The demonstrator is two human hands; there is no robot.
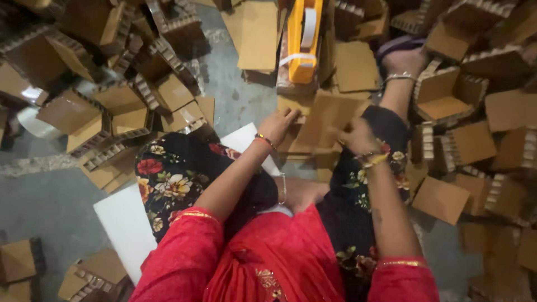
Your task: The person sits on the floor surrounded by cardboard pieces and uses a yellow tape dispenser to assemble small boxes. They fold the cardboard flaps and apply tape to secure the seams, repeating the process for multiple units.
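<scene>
I sit on the floor with my legs out, in red sleeves and black flowered trousers. A flat brown cardboard piece (330, 114) lies in front of me, above my knees. My left hand (278, 124) rests its fingers on the piece's left edge. At the lower right of the same piece, my right hand (358, 136) is curled and blurred, so its grip is unclear. Both wrists wear bangles. My right foot (404, 60) stretches out to the upper right.
Folded cardboard box trays (128, 120) lie heaped on the left and more trays (453, 100) on the right. A yellow tape dispenser (305, 39) stands ahead among flat cardboard sheets (257, 33). A white board (124, 223) lies under my left leg on the grey floor.
</scene>
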